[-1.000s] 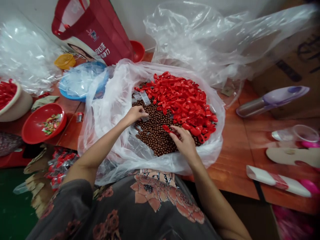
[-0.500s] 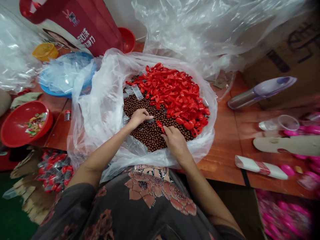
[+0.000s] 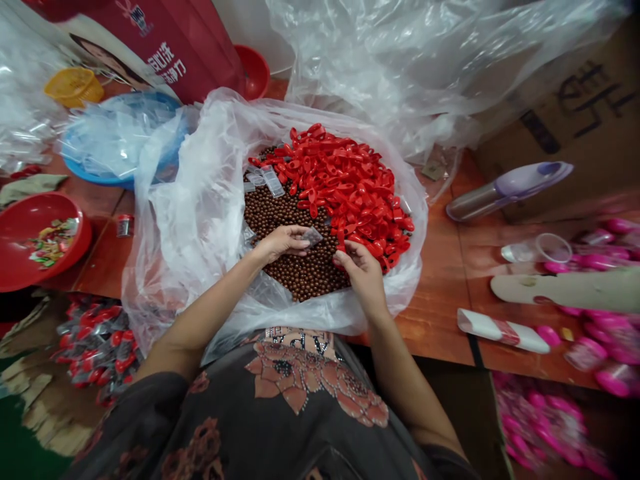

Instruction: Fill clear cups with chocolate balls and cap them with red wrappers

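Observation:
Brown beads (image 3: 315,277), round and shiny, fill a translucent plastic bag (image 3: 185,200) in front of me. A heap of red plastic caps (image 3: 350,180) lies on them toward the back right. My left hand (image 3: 286,241) pinches a small clear plastic container (image 3: 313,235) above the beads. In my right hand (image 3: 361,261), closed between thumb and fingers, is a red plastic cap (image 3: 341,239), held upright near the heap's front edge. More clear containers (image 3: 273,181) rest on the beads at the back left.
At left stand a red bowl (image 3: 75,250) with small colourful pieces and a blue basin (image 3: 85,170) of clear plastic. A purple-lidded bottle (image 3: 500,193), a clear cup (image 3: 553,248) and pink pieces (image 3: 615,327) are at right. A cardboard box (image 3: 565,160) stands behind.
My left hand has lifted the clear container off the beads and turned it up. My right hand has moved slightly right and back, tilting the red cap upright. The view has shifted a little.

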Demonstrator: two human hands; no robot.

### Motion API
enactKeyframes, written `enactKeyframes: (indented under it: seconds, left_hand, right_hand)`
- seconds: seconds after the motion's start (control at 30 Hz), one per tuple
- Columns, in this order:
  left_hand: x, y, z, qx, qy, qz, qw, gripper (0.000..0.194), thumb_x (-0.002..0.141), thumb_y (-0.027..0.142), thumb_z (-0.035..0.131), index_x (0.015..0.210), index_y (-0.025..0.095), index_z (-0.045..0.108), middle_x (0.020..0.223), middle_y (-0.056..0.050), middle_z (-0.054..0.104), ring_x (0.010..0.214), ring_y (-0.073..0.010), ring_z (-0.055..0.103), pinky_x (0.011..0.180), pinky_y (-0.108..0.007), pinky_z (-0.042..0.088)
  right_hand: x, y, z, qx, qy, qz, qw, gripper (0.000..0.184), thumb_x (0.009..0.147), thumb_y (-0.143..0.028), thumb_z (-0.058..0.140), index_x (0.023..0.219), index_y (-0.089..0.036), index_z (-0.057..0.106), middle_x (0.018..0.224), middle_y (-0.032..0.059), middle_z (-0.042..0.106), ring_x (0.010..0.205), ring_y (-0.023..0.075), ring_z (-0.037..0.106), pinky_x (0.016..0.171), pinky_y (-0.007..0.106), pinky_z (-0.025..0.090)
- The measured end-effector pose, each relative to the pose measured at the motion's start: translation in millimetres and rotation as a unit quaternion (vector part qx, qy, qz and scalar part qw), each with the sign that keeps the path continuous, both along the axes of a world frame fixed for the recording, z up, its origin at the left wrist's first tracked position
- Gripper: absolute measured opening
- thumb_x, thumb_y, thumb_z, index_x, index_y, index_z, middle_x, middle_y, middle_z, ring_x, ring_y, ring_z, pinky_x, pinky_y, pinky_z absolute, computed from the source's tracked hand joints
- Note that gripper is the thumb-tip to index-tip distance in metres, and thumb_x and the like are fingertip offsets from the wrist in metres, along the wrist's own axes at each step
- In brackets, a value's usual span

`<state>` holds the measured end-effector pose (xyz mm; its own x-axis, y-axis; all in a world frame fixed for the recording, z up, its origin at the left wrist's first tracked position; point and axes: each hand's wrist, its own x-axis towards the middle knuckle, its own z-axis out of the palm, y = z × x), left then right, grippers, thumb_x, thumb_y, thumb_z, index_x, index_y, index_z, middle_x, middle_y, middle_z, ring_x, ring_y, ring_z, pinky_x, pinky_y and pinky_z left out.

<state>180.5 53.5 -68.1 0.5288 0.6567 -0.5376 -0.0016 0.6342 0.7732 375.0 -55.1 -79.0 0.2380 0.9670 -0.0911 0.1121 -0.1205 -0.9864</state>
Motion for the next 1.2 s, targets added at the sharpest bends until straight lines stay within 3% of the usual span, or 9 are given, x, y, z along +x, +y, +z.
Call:
enactKeyframes:
  seconds: [0.1, 0.23, 0.33, 0.53, 0.73, 0.83, 0.93, 1.03, 1.2]
  left_hand:
    - [-2, -11, 7.3, -0.016, -0.043, -0.008, 0.999, 0.035, 0.071, 0.004, 0.075, 0.104, 0.014, 0.07, 0.101, -0.007, 0.072, 0.08, -0.0131, 0.069, 0.085, -0.033, 0.057]
    - [-6, -28, 17.8, -0.025, -0.073, -0.005, 0.997, 0.034, 0.071, 0.005, 0.075, 0.104, 0.013, 0.07, 0.102, -0.009, 0.073, 0.082, -0.0151, 0.071, 0.085, -0.032, 0.057]
    - [-7, -40, 23.0, -0.031, -0.079, -0.004, 0.996, 0.034, 0.071, 0.007, 0.076, 0.104, 0.013, 0.071, 0.101, -0.009, 0.073, 0.083, -0.0159, 0.071, 0.085, -0.032, 0.056]
    - [-5, -56, 25.0, -0.001, -0.063, 0.006, 0.998, 0.035, 0.068, 0.01, 0.077, 0.102, 0.013, 0.071, 0.093, -0.007, 0.073, 0.078, -0.0132, 0.068, 0.08, -0.03, 0.055]
    - [-3, -62, 23.1, 0.069, -0.045, 0.019, 0.996, 0.03, 0.067, 0.013, 0.076, 0.097, 0.011, 0.072, 0.082, -0.003, 0.07, 0.07, -0.0092, 0.062, 0.074, -0.025, 0.052]
    - [-3, -64, 24.1, 0.076, -0.053, 0.029, 0.995, 0.033, 0.066, 0.018, 0.078, 0.097, 0.012, 0.072, 0.084, -0.003, 0.07, 0.071, -0.0103, 0.063, 0.076, -0.027, 0.053]
    - [-3, -68, 25.1, 0.096, -0.057, 0.054, 0.992, 0.036, 0.063, 0.022, 0.08, 0.098, 0.013, 0.073, 0.089, -0.004, 0.071, 0.075, -0.0117, 0.064, 0.078, -0.028, 0.053]
    - [-1, -73, 24.9, 0.126, -0.04, 0.083, 0.988, 0.034, 0.06, 0.022, 0.083, 0.092, 0.012, 0.074, 0.087, -0.004, 0.072, 0.076, -0.012, 0.064, 0.078, -0.027, 0.053]
    - [2, -83, 25.0, 0.13, -0.039, 0.092, 0.986, 0.039, 0.066, 0.03, 0.081, 0.1, 0.013, 0.074, 0.088, -0.004, 0.071, 0.074, -0.012, 0.063, 0.075, -0.03, 0.055]
  right_hand:
    - [0, 5, 6.0, -0.015, 0.058, -0.009, 0.998, 0.043, 0.082, -0.042, 0.065, 0.121, -0.025, 0.058, 0.106, 0.0044, 0.069, 0.089, 0.0172, 0.066, 0.077, 0.034, 0.058]
    - [-4, 8, 17.5, -0.012, 0.059, 0.024, 0.998, 0.04, 0.09, -0.042, 0.055, 0.127, -0.025, 0.054, 0.105, 0.0065, 0.072, 0.086, 0.0169, 0.068, 0.076, 0.034, 0.059]
    - [-8, 10, 24.8, -0.001, 0.055, 0.035, 0.998, 0.037, 0.091, -0.041, 0.054, 0.125, -0.025, 0.057, 0.11, 0.0071, 0.072, 0.09, 0.0176, 0.068, 0.079, 0.036, 0.059]
    - [-15, 14, 35.3, 0.015, 0.06, 0.056, 0.996, 0.036, 0.081, -0.036, 0.069, 0.115, -0.026, 0.066, 0.113, 0.0044, 0.072, 0.104, 0.0195, 0.067, 0.094, 0.041, 0.054]
    - [-16, 10, 38.4, 0.07, -0.059, 0.073, 0.993, 0.022, 0.08, -0.033, 0.071, 0.1, -0.026, 0.076, 0.109, 0.0032, 0.075, 0.105, 0.0222, 0.068, 0.102, 0.045, 0.05]
    - [-16, 7, 36.9, 0.113, -0.15, 0.084, 0.979, 0.029, 0.085, -0.036, 0.067, 0.113, -0.03, 0.072, 0.119, 0.0026, 0.072, 0.111, 0.024, 0.067, 0.105, 0.048, 0.048]
    - [-15, 5, 34.7, 0.17, -0.249, 0.132, 0.944, 0.045, 0.084, -0.038, 0.069, 0.128, -0.03, 0.063, 0.132, 0.0051, 0.065, 0.12, 0.0259, 0.062, 0.106, 0.049, 0.046]
    - [-17, 4, 33.7, 0.201, -0.263, 0.172, 0.928, 0.047, 0.086, -0.037, 0.068, 0.131, -0.029, 0.061, 0.134, 0.0061, 0.063, 0.123, 0.0251, 0.06, 0.105, 0.047, 0.047]
    - [-26, 1, 35.9, 0.168, -0.16, 0.09, 0.968, 0.026, 0.093, -0.033, 0.056, 0.115, -0.032, 0.071, 0.117, 0.0011, 0.073, 0.11, 0.0206, 0.067, 0.1, 0.044, 0.052]
